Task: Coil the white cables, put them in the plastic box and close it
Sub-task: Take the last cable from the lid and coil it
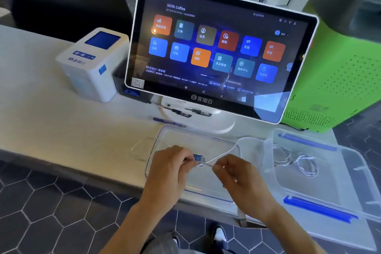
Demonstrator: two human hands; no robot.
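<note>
Your left hand (169, 168) has its fingers pinched shut on a small blue-tagged connector (198, 158), and your right hand (237, 173) pinches the white cable (224, 153) just beside it, above the clear lid (165, 136) lying at the desk's (61, 128) near edge. Further right, the plastic box (350, 173) sits open at the desk's right end, overhanging the near edge, with coiled white cables (305, 164) already inside

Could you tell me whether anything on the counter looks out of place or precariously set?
The plastic box on the right juts over the counter's front edge, so it looks easy to knock off. The clear lid lies under both hands, and pens are strewn at the screen's base.
</note>
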